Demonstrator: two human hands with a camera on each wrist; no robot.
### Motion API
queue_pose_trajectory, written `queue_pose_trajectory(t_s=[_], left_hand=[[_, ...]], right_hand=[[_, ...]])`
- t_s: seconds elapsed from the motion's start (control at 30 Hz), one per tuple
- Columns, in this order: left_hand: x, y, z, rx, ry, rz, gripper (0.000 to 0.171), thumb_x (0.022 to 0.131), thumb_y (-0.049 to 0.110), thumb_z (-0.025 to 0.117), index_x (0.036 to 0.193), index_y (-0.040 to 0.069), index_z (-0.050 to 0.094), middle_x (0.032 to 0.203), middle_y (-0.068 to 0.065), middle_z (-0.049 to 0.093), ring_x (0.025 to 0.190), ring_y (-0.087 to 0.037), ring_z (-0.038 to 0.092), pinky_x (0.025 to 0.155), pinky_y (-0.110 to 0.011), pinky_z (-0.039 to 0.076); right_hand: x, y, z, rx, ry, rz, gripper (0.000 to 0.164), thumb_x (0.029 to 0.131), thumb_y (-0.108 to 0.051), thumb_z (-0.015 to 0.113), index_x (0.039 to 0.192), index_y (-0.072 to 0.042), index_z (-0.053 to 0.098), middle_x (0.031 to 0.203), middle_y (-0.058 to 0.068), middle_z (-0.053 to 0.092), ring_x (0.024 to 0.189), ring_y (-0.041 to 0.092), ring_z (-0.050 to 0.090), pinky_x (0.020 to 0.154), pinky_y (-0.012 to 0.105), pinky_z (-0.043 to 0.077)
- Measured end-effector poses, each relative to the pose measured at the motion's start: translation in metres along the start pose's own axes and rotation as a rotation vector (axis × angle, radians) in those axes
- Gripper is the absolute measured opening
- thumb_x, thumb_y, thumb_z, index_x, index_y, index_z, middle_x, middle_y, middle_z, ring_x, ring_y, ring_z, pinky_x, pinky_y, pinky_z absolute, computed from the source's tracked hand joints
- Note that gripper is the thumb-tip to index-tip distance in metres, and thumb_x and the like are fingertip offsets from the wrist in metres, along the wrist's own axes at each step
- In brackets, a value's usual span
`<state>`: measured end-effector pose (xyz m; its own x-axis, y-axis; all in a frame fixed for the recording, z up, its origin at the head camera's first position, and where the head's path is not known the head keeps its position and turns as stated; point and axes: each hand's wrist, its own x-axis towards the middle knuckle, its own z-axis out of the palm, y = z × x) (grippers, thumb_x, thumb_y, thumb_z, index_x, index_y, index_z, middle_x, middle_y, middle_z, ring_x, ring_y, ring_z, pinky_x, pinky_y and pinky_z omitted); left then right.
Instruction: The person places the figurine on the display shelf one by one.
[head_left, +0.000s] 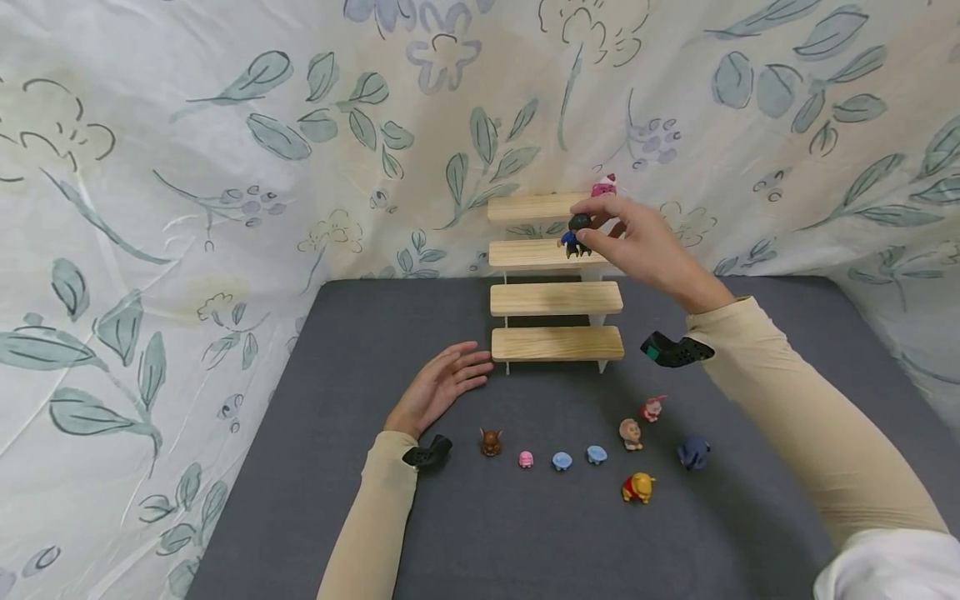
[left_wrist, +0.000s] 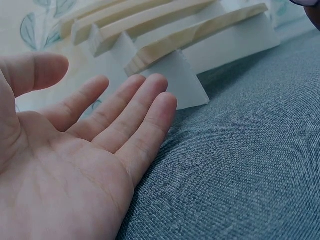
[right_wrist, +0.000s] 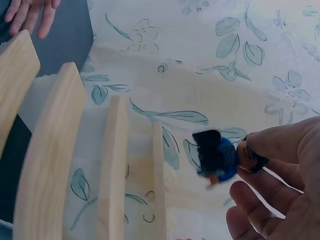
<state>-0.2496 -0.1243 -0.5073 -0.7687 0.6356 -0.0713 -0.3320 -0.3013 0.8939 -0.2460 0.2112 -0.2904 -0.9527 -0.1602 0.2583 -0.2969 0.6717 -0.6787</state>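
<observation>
My right hand (head_left: 626,237) pinches a small toy figure (head_left: 574,237) with black hair, a blue body and a black cape. In the head view it overlaps the upper steps of a wooden tiered stand (head_left: 557,343). The right wrist view has the figure (right_wrist: 227,155) tilted sideways, its head between thumb and fingers, off the top step's end. Beside the lowest step's left end, my left hand (head_left: 444,385) lies with fingers extended and holds nothing. Its fingertips (left_wrist: 162,102) come right up near the stand's white side support (left_wrist: 182,82).
A pink figure (head_left: 604,186) stands at the top step's right end. On the dark table are a brown figure (head_left: 491,442), a small pink one (head_left: 526,459), two light-blue pieces (head_left: 562,461), a yellow bear (head_left: 638,487), a dark-blue figure (head_left: 693,452) and others. Floral cloth (head_left: 225,208) hangs behind.
</observation>
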Motion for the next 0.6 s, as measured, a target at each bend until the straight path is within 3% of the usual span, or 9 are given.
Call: queue_pose_trajectory(t_s=[0.27,0.43,0.6], left_hand=[[0.000,0.001,-0.001,0.004,0.007,-0.005,0.059,0.112,0.029,0.039,0.159,-0.002,0.022,0.158,-0.025,0.037,0.139,-0.029,0.051,0.118,-0.042,0.044],[0.000,0.001,0.000,0.004,0.012,-0.012,0.057,0.112,0.028,0.037,0.159,-0.002,0.022,0.159,-0.026,0.035,0.138,-0.028,0.052,0.117,-0.041,0.045],[-0.001,0.001,0.001,-0.006,0.016,-0.009,0.057,0.112,0.028,0.037,0.159,-0.001,0.024,0.159,-0.026,0.036,0.134,-0.024,0.055,0.115,-0.039,0.046]], right_hand=[[0.013,-0.004,-0.006,-0.076,0.018,-0.009,0.039,0.104,-0.028,0.058,0.141,-0.016,0.060,0.114,0.013,0.064,0.089,0.023,0.053,0.054,0.029,0.037],[0.021,-0.005,-0.008,-0.086,0.024,0.003,0.039,0.105,-0.024,0.056,0.142,-0.013,0.058,0.118,0.015,0.061,0.099,0.023,0.053,0.062,0.031,0.038],[0.029,-0.007,-0.011,-0.094,0.023,0.047,0.040,0.105,-0.023,0.055,0.144,-0.012,0.056,0.124,0.018,0.061,0.110,0.031,0.057,0.072,0.035,0.041]])
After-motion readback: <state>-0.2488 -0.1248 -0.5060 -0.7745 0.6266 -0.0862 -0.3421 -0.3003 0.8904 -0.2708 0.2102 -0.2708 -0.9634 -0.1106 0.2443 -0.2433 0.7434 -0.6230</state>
